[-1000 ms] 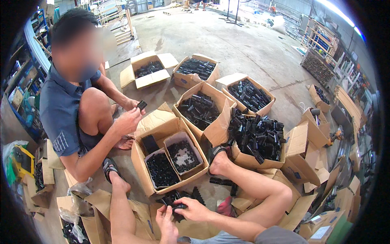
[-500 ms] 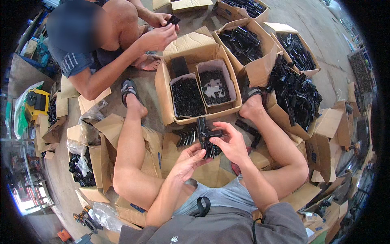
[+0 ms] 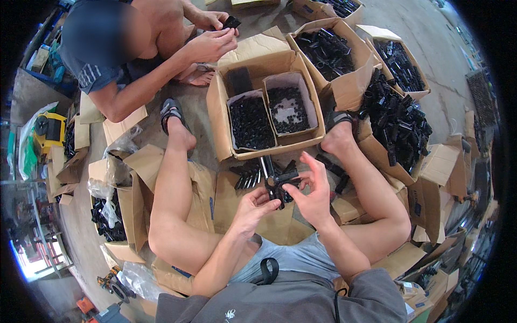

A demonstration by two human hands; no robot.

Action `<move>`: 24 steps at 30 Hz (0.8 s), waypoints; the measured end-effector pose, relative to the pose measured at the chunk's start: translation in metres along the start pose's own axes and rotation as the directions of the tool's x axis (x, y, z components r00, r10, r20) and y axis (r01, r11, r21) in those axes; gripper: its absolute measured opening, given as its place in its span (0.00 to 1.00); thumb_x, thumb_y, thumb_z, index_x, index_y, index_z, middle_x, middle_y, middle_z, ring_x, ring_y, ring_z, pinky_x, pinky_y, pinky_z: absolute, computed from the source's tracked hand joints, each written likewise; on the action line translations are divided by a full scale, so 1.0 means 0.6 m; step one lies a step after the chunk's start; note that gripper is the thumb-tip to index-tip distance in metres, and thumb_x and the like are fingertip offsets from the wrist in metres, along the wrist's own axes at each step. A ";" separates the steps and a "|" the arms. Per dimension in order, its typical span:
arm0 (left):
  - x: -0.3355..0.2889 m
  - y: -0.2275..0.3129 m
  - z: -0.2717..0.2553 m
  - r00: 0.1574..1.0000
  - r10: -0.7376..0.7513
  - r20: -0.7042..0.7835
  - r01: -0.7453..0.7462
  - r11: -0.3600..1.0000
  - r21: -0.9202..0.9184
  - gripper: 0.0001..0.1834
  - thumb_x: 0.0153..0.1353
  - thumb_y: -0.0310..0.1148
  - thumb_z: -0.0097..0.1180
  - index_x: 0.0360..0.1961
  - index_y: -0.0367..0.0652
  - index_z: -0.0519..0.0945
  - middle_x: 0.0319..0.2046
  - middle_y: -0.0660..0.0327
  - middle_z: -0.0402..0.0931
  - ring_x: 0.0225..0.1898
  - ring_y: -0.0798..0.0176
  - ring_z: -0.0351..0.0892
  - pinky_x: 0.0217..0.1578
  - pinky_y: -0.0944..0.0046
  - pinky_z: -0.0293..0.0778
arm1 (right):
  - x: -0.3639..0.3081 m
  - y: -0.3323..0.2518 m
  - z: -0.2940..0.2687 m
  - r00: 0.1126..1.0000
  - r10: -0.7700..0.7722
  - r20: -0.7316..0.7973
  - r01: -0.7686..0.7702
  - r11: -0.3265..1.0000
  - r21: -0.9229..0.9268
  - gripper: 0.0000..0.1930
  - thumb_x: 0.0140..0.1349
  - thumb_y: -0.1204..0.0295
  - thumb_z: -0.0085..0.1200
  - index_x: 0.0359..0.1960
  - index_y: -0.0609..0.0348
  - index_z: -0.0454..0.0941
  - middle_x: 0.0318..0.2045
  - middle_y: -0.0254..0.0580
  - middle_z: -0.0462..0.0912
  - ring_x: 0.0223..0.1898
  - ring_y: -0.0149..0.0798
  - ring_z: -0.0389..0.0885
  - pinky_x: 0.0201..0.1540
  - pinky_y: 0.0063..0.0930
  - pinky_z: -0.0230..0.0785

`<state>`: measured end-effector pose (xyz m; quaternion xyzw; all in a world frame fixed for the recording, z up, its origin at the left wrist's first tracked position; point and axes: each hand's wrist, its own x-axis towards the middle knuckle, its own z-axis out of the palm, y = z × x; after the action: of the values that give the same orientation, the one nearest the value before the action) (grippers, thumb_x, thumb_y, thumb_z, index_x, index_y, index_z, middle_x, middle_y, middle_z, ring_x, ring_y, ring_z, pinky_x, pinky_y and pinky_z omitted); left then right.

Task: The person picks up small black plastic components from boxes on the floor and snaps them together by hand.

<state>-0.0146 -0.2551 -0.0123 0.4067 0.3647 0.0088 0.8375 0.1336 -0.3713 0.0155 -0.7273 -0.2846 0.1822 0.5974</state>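
Note:
I sit on flattened cardboard with my knees apart. Both my hands hold a black plastic part (image 3: 280,184) between my legs. My left hand (image 3: 254,205) grips its lower left side. My right hand (image 3: 312,191) pinches its right side, with the fingers spread above it. A row of similar black parts (image 3: 249,175) lies on the cardboard just left of the held one. Just beyond my hands stands an open cardboard box (image 3: 221,116) with two inner cartons of small black pieces.
A person sits opposite at the top left, both hands (image 3: 212,37) on a small black part. Open boxes of black parts (image 3: 396,116) stand at the right and top right. More boxes and plastic bags (image 3: 110,207) lie to my left. A yellow tool (image 3: 48,132) is at the far left.
The view has tipped down from the floor and boxes toward my lap. My hands have risen from the cardboard pile and now hold the black part between them.

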 end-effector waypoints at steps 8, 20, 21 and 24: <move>-0.001 -0.003 0.005 0.999 0.042 -0.007 -0.042 0.998 -0.037 0.20 0.61 0.26 0.66 0.53 0.35 0.77 0.45 0.60 0.82 0.46 0.70 0.80 0.49 0.68 0.76 | -0.021 0.056 0.033 0.970 0.234 -0.068 -0.169 0.847 0.504 0.29 0.52 0.87 0.67 0.54 0.60 0.68 0.48 0.38 0.74 0.48 0.28 0.74 0.44 0.19 0.71; -0.014 0.021 0.008 0.995 0.061 0.073 -0.049 0.986 -0.159 0.22 0.59 0.29 0.70 0.53 0.38 0.78 0.46 0.63 0.81 0.47 0.71 0.79 0.50 0.69 0.76 | -0.015 0.067 0.027 0.848 0.460 0.264 -0.474 0.436 0.765 0.13 0.60 0.83 0.61 0.46 0.60 0.76 0.40 0.33 0.82 0.42 0.26 0.80 0.48 0.23 0.75; -0.013 0.020 0.008 0.995 0.068 0.069 -0.057 0.986 -0.158 0.22 0.59 0.29 0.70 0.53 0.38 0.78 0.46 0.63 0.81 0.47 0.71 0.79 0.50 0.68 0.76 | -0.013 0.068 0.023 0.845 0.457 0.277 -0.488 0.451 0.747 0.13 0.60 0.83 0.62 0.46 0.61 0.76 0.40 0.34 0.82 0.42 0.26 0.80 0.48 0.23 0.75; -0.009 0.014 0.006 0.997 0.057 0.061 -0.046 0.986 -0.161 0.22 0.59 0.29 0.69 0.53 0.39 0.78 0.46 0.63 0.81 0.47 0.70 0.80 0.50 0.65 0.78 | -0.013 0.076 0.006 0.825 0.471 0.313 -0.540 0.490 0.684 0.13 0.60 0.82 0.63 0.45 0.61 0.77 0.40 0.34 0.83 0.40 0.26 0.81 0.46 0.23 0.76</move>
<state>-0.0140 -0.2536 -0.0020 0.3478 0.3246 0.0462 0.8784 0.1343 -0.3790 -0.0306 -0.4573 0.0174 0.4798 0.7486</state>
